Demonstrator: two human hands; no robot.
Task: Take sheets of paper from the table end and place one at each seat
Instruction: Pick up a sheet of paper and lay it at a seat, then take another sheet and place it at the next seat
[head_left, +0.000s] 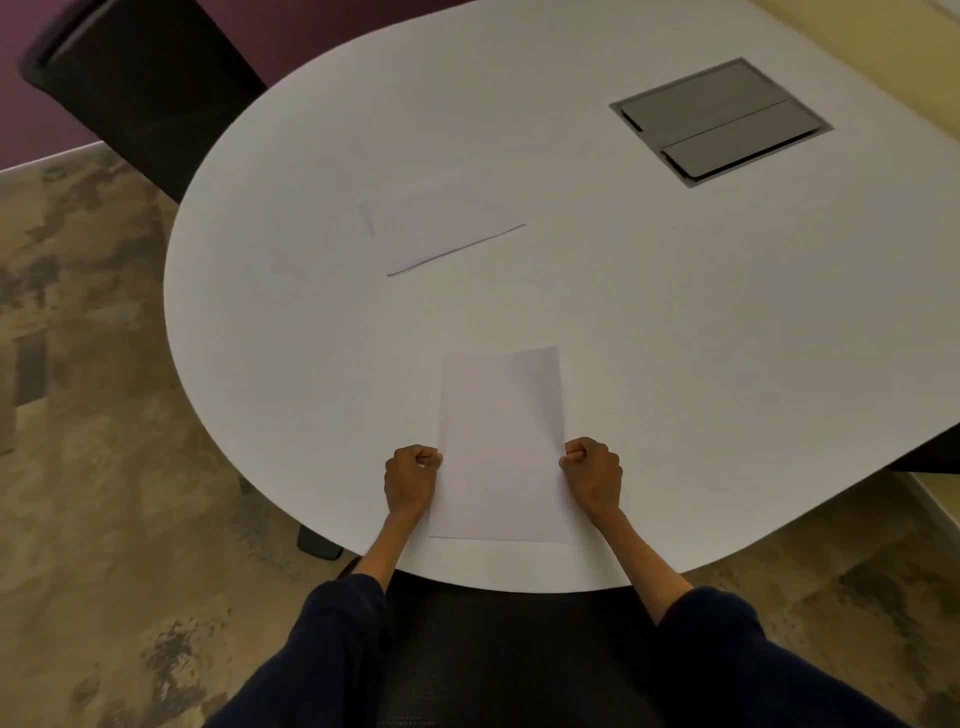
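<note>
White laminate table (649, 322), rounded end, matte, evenly lit. Grey flip-lid cable box (719, 120) sunk flush in top, far right, both lids closed. Near sheet (501, 441) flat on top in portrait, lower edge close to near rim, in front of black mesh chair (511, 654) tucked under. Left hand (410, 480) curled shut, pinching left long edge of near sheet; right hand (594, 475) likewise clenched on right long edge, knuckles up. Dark sleeves pushed up forearms. Second sheet (441, 221) further in, angled, lying flat, well apart from near sheet, toward another black chair (140, 88) at upper left. Mottled tan-brown carpet (98, 467) all round. Purple wall (31, 124) with pale skirting behind upper-left chair; cream-yellow wall or panel at top right and right edge. Chair base foot (319, 543) poking out under rim left of near chair.
</note>
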